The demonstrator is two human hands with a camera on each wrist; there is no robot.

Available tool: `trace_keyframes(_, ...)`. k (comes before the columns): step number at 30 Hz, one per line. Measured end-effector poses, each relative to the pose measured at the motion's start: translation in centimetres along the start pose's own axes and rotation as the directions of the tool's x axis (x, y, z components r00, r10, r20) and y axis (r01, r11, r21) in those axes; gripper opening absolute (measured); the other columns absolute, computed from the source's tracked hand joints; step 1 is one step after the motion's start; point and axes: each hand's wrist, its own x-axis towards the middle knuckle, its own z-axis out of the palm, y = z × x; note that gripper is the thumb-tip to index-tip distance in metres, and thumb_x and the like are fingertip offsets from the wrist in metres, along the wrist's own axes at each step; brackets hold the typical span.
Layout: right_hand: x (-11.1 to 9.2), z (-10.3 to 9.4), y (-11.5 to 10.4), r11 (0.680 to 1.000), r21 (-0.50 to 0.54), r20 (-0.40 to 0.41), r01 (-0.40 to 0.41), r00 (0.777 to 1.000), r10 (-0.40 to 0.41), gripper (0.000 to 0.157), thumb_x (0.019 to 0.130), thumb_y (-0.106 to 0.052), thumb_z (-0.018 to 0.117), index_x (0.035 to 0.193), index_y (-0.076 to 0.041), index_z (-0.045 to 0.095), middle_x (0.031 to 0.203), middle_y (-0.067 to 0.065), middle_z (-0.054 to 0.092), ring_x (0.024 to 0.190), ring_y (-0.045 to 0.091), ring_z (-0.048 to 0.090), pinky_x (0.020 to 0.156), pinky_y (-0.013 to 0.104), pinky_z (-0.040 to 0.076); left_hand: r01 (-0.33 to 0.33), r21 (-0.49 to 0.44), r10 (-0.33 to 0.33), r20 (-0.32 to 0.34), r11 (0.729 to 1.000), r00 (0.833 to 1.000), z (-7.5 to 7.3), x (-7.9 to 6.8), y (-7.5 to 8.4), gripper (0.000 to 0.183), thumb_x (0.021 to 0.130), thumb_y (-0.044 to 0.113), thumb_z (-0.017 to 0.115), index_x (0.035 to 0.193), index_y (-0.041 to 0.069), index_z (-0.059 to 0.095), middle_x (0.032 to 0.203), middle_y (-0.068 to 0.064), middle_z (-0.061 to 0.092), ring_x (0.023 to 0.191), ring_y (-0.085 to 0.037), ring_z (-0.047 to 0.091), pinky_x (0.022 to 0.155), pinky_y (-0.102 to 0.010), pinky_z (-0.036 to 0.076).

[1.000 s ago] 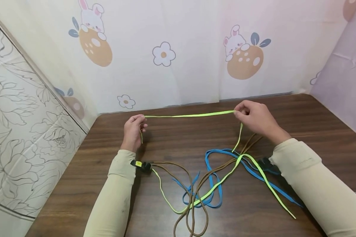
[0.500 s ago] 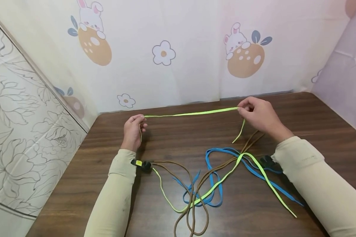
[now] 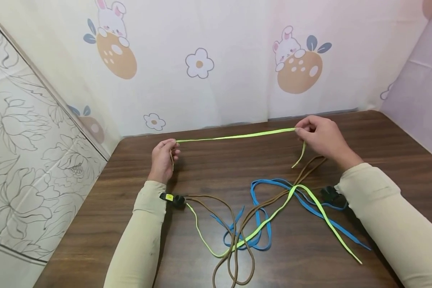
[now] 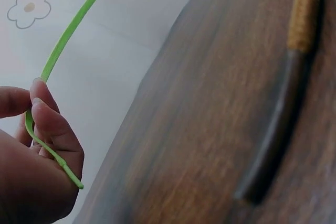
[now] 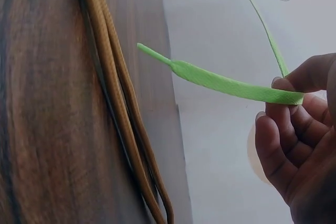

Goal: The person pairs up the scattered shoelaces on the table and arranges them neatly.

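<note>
A flat neon-green shoelace [image 3: 237, 136] is stretched nearly straight between both hands above the far part of the table. My left hand [image 3: 162, 159] pinches it near one end, and a short tail with a tip hangs across the palm in the left wrist view. Between thumb and fingers, my right hand [image 3: 321, 136] pinches the other side; a short flat tail [image 5: 231, 84] ending in a narrow tip sticks out there. Below, on the table, lie a second green shoelace [image 3: 323, 212], a blue shoelace [image 3: 345, 232] and brown round laces [image 3: 233, 224], crossing over each other.
The dark wooden table [image 3: 104, 240] ends at a wall curtain [image 3: 230, 92] printed with rabbits and flowers. A flower-patterned panel [image 3: 28, 152] stands along the left. In the left wrist view, a brown lace with a dark tip [image 4: 273, 124] lies close to the camera.
My right hand has moved right and slightly away, sliding along the green shoelace so its hanging tail is shorter and lifted off the laces below. The left hand has stayed nearly still.
</note>
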Motion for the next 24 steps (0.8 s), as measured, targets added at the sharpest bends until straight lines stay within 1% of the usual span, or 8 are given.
trace_keyframes(2, 0.0, -0.1, 0.2, 1.0, 0.013, 0.006, -0.01, 1.0, 0.01, 0.023, 0.1, -0.029, 0.062, 0.105, -0.007, 0.068, 0.081, 0.009, 0.066, 0.067, 0.021, 0.056, 0.057, 0.028, 0.042, 0.001, 0.004, -0.001, 0.0, 1.0, 1.0, 0.0, 0.0, 0.0, 0.007, 0.1, 0.009, 0.059, 0.106, 0.006, 0.058, 0.086, -0.004, 0.063, 0.063, -0.009, 0.058, 0.053, -0.02, 0.041)
trace_keyframes(4, 0.1, -0.2, 0.4, 0.996, 0.076, 0.018, -0.038, 0.999, 0.036, 0.025, 0.1, -0.029, 0.063, 0.106, -0.005, 0.067, 0.081, 0.011, 0.067, 0.066, 0.021, 0.057, 0.057, 0.027, 0.046, 0.0, 0.012, 0.0, 0.001, 1.0, 1.0, -0.1, 0.0, 0.0, 0.007, 0.1, 0.01, 0.06, 0.106, 0.006, 0.059, 0.087, -0.004, 0.063, 0.063, -0.009, 0.058, 0.053, -0.019, 0.042)
trace_keyframes(6, 0.2, -0.4, 0.5, 0.982, 0.168, 0.029, -0.083, 0.996, 0.079, 0.027, 0.099, -0.029, 0.064, 0.107, -0.004, 0.068, 0.08, 0.009, 0.069, 0.067, 0.019, 0.061, 0.059, 0.027, 0.051, 0.001, 0.02, -0.001, 0.006, 1.0, 1.0, -0.2, -0.1, -0.1, 0.008, 0.101, 0.01, 0.059, 0.107, 0.006, 0.058, 0.088, -0.004, 0.063, 0.064, -0.009, 0.058, 0.054, -0.019, 0.042)
trace_keyframes(9, 0.4, -0.7, 0.7, 0.927, 0.339, 0.061, -0.161, 0.987, 0.149, 0.027, 0.098, -0.029, 0.067, 0.107, -0.003, 0.068, 0.08, 0.005, 0.07, 0.07, 0.017, 0.065, 0.06, 0.028, 0.055, 0.008, 0.029, -0.009, 0.014, 1.0, 1.0, -0.2, -0.2, -0.1, 0.012, 0.101, 0.011, 0.059, 0.11, 0.004, 0.057, 0.087, -0.003, 0.063, 0.064, -0.009, 0.058, 0.055, -0.019, 0.042)
trace_keyframes(12, 0.6, -1.0, 0.9, 0.886, 0.415, 0.082, -0.208, 0.978, 0.192, 0.023, 0.098, -0.028, 0.067, 0.104, -0.006, 0.07, 0.079, -0.001, 0.07, 0.072, 0.013, 0.066, 0.061, 0.026, 0.053, 0.016, 0.028, -0.016, 0.018, 0.999, 1.0, -0.2, -0.2, 0.0, 0.015, 0.101, 0.011, 0.058, 0.113, 0.002, 0.056, 0.085, -0.002, 0.064, 0.064, -0.008, 0.058, 0.054, -0.018, 0.042)
trace_keyframes(15, 0.7, -1.2, 1.0, 0.877, 0.42, 0.101, -0.231, 0.973, 0.208, 0.022, 0.098, -0.029, 0.067, 0.104, -0.008, 0.07, 0.08, -0.001, 0.071, 0.072, 0.014, 0.067, 0.061, 0.024, 0.053, 0.021, 0.021, -0.021, 0.016, 1.0, 1.0, -0.2, -0.3, 0.1, 0.013, 0.102, 0.011, 0.059, 0.111, 0.003, 0.057, 0.084, -0.002, 0.065, 0.064, -0.008, 0.059, 0.053, -0.018, 0.043)
trace_keyframes(19, 0.6, -1.4, 1.4, 0.862, 0.436, 0.127, -0.257, 0.966, 0.223, 0.028, 0.099, -0.03, 0.066, 0.108, -0.004, 0.067, 0.082, 0.002, 0.071, 0.071, 0.015, 0.067, 0.064, 0.026, 0.055, 0.014, 0.005, -0.014, -0.001, 1.0, 1.0, -0.3, -0.2, 0.1, 0.006, 0.102, 0.013, 0.059, 0.104, 0.007, 0.057, 0.083, -0.002, 0.065, 0.063, -0.008, 0.059, 0.053, -0.018, 0.042)
trace_keyframes(24, 0.4, -1.6, 2.3, 0.825, 0.486, 0.137, -0.29, 0.957, 0.256, 0.026, 0.099, -0.028, 0.065, 0.107, -0.003, 0.068, 0.081, -0.001, 0.07, 0.07, 0.011, 0.065, 0.067, 0.032, 0.059, 0.001, -0.003, -0.001, -0.004, 1.0, 1.0, -0.4, -0.1, 0.1, 0.007, 0.103, 0.014, 0.058, 0.105, 0.008, 0.056, 0.08, -0.001, 0.064, 0.062, -0.008, 0.058, 0.053, -0.018, 0.042)
